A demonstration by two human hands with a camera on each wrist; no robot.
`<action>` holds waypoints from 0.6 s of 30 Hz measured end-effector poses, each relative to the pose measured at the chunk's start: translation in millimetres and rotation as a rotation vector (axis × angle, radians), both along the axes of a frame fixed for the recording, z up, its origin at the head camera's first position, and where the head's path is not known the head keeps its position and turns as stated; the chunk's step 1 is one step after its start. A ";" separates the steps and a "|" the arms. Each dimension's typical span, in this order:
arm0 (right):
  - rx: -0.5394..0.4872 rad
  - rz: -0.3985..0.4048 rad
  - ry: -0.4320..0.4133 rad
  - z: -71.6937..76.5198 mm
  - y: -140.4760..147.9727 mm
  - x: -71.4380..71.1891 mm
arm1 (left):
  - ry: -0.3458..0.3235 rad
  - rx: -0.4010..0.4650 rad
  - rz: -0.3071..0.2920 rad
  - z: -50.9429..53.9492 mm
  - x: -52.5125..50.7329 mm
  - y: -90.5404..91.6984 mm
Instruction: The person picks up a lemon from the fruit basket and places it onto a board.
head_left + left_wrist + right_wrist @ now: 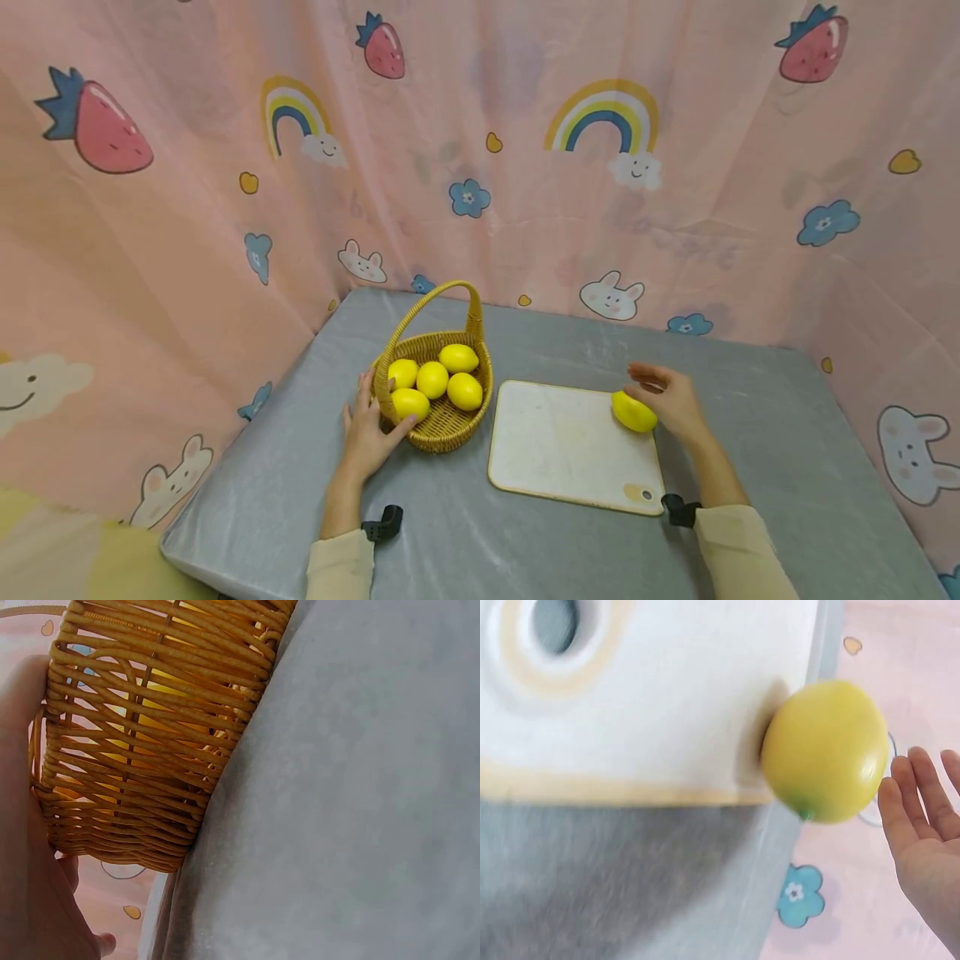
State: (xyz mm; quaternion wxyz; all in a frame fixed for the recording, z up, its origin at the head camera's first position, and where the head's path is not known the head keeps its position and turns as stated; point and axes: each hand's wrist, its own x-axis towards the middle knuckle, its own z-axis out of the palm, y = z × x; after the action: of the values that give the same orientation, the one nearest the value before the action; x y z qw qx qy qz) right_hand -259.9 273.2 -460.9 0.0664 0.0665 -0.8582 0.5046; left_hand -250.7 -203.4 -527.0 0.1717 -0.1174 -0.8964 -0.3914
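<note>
- While the left hand (367, 440) grips a round, golden wicker basket (450, 442) of yellow oval lemons (432, 380), the right hand (678, 410), fingers (898, 817) loosely spread, holds nothing beside a lone yellow lemon (633, 413); contact I can't make out.
- That lone yellow lemon lies at a white rectangular board's (570, 446) far right corner, long axis slanting, green tip (804, 815) pointing rightward and slightly nearer.
- Probably a pick-up or set-down; lifting calls for curling round it.
</note>
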 end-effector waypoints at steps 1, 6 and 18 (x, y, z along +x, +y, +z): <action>-0.001 0.004 0.007 0.5 -2.9 -1.2 | -0.003 0.000 0.000 0.3 0.2 0.0; 0.001 0.025 0.035 2.1 -19.1 -7.0 | -0.011 0.001 0.001 1.0 0.2 -0.1; -0.063 0.162 0.029 7.3 -80.8 -26.6 | -0.019 -0.010 0.013 0.9 -0.3 0.3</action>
State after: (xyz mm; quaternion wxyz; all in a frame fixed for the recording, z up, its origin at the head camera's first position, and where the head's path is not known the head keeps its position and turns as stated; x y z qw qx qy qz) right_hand -286.4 192.4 -453.6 0.0398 0.1408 -0.8326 0.5341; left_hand -251.1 -203.1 -526.1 0.1650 -0.1088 -0.9006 -0.3871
